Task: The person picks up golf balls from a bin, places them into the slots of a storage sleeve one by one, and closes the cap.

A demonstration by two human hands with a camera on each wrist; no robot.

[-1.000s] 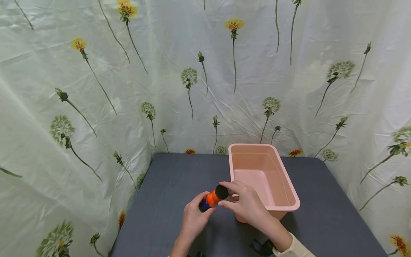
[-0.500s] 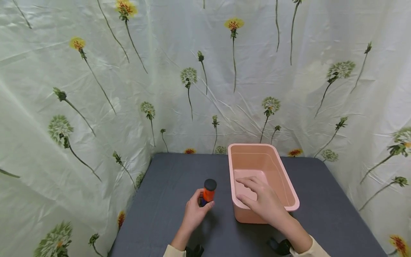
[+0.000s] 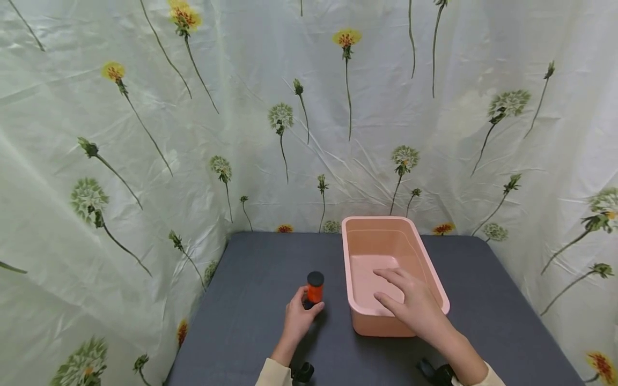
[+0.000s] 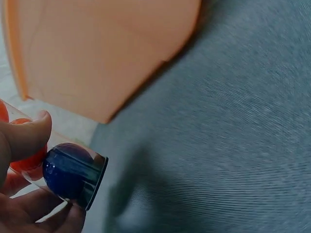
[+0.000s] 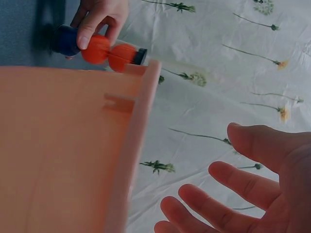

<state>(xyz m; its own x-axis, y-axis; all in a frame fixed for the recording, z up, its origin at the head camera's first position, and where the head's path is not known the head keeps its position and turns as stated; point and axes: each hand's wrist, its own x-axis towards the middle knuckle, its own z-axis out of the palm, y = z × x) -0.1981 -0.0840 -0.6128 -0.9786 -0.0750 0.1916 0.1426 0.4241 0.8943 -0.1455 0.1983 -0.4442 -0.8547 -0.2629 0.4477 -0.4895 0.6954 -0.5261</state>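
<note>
My left hand (image 3: 297, 317) grips a clear tube (image 3: 315, 290) with a black cap on top, standing nearly upright left of the pink tub. Through its wall, two orange balls (image 5: 95, 49) and a dark blue ball (image 4: 67, 171) show in a row. A dark cap closes the blue ball's end too, close to the table; I cannot tell whether it touches. My right hand (image 3: 416, 306) holds nothing and hovers over the near part of the tub (image 3: 345, 262), its fingers spread and slightly bent.
The tub's bare floor shows in the head view. A dark grey cloth (image 3: 270, 268) covers the table. A pale curtain (image 3: 260, 139) printed with dandelions hangs behind and at both sides. Black wrist devices (image 3: 303, 372) show below the hands.
My right hand has let go of the tube's capped end and moved right, over the tub. In my left hand the tube has gone from tilted to nearly upright and lower.
</note>
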